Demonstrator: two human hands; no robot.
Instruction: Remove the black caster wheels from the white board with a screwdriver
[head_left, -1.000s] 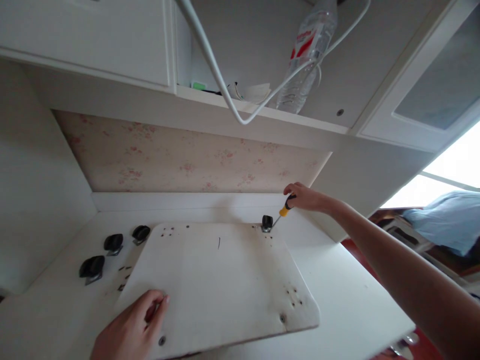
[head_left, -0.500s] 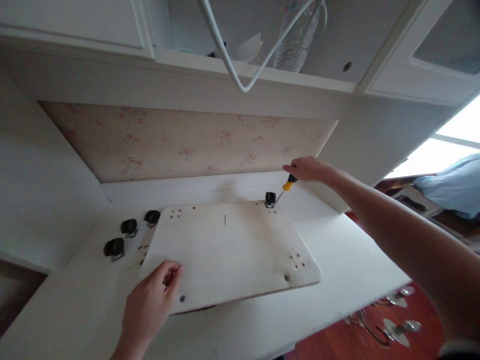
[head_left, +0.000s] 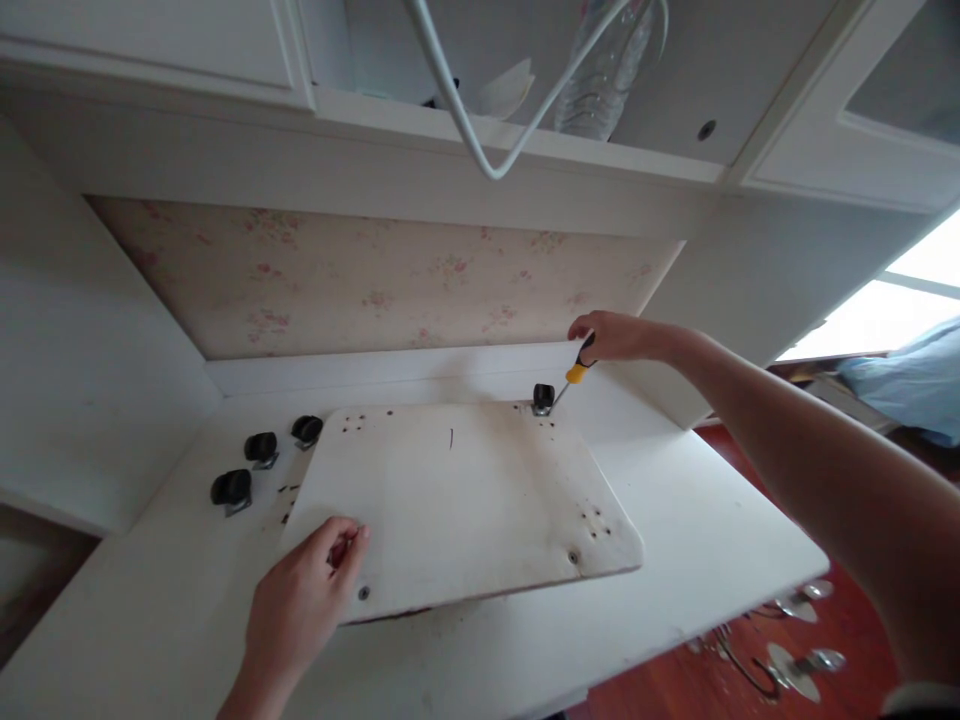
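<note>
My right hand (head_left: 616, 336) is closed round the handle of a yellow-and-black screwdriver (head_left: 576, 373). The screwdriver slants down to the left, its tip at the metal plate of a black caster wheel (head_left: 544, 397). That caster stands on the far right corner of a white board (head_left: 457, 510), which has holes near its corners and a short dark line on top. Over the board's near left part, my left hand (head_left: 304, 595) is curled with its fingertips together; what they hold, if anything, is hidden.
Left of the board, three loose casters (head_left: 261, 448) lie on the white desk (head_left: 675, 510), with several small dark screws (head_left: 288, 490) nearby. A white cable (head_left: 491, 172) hangs from above, before an open shelf with a plastic bottle (head_left: 596, 90). A lamp-like fixture (head_left: 799, 668) lies on the red floor.
My right hand's fingers have shifted on the screwdriver handle, while its tip stays at the caster plate. My left hand keeps its place on the board. The view has moved very slightly.
</note>
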